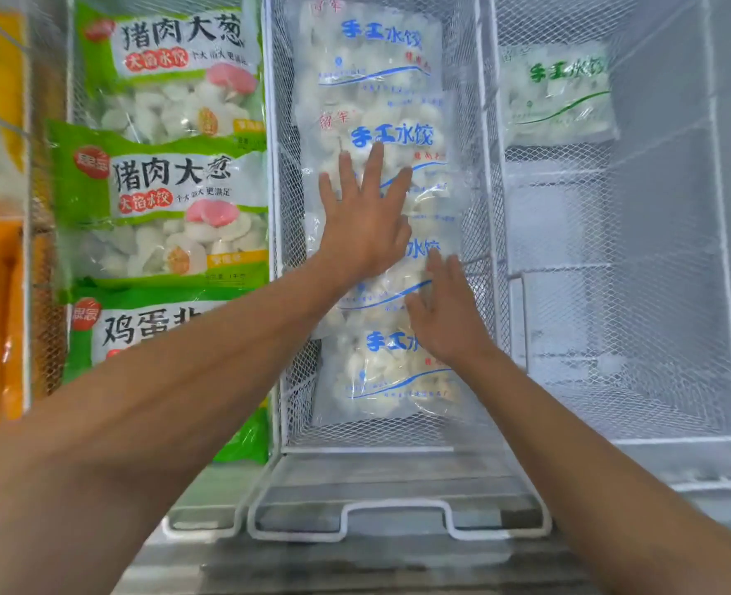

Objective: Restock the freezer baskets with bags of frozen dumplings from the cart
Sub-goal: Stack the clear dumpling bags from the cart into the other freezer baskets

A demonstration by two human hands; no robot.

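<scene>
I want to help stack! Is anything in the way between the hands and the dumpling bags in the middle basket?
Nothing visible. The left hand and right hand already lie flat on the blue-print bags in the middle basket, fingers straight.

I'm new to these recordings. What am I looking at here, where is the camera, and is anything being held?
There is no robot here. A person wears one camera on the head, looking down at their own bare arms over an open freezer. The middle basket holds a row of clear bags with blue print. The left hand lies flat, fingers spread, on one of these bags; the right hand rests flat on the next bag nearer the camera. Neither hand grips anything; they seem to be pressing the bags into place. The left basket holds green bags. The right basket holds one bag with green print at its far end.
</scene>
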